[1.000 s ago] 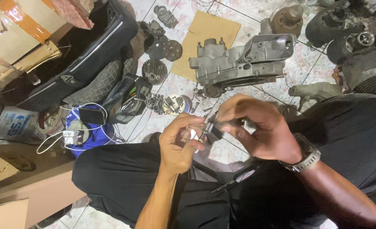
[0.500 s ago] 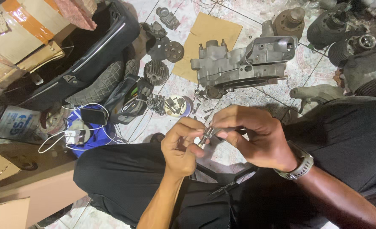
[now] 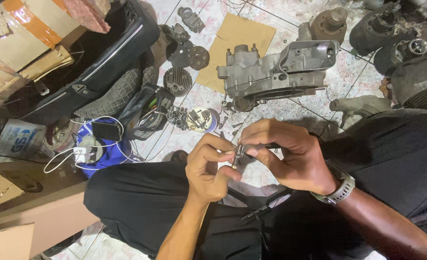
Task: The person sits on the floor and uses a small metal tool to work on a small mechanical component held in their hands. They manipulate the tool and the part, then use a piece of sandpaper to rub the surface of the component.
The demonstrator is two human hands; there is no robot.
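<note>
A small threaded metal bolt (image 3: 236, 155) sits pinched between the two hands, held above the person's lap in black trousers (image 3: 141, 202). The left hand (image 3: 208, 168) clasps its lower end, fingers curled around it and thumb pressed along the side; the right hand (image 3: 290, 156) grips the upper end with thumb and fingertips closed on it, a silver wristwatch (image 3: 341, 188) on that wrist. Just beyond the grip, on the tiled floor (image 3: 290, 110), lie loose screws and a small cluster of metal parts (image 3: 194, 118). Farther out past the hands stands a grey engine casing (image 3: 276, 72), partly on a sheet of cardboard (image 3: 235, 41). Off to the left-hand side of the grip are a round finned part (image 3: 177, 82), a tyre (image 3: 114, 94), a phone with a white cable (image 3: 105, 130), and cardboard boxes (image 3: 20, 33). Finned cylinders (image 3: 387, 43) lie beyond the right hand.
</note>
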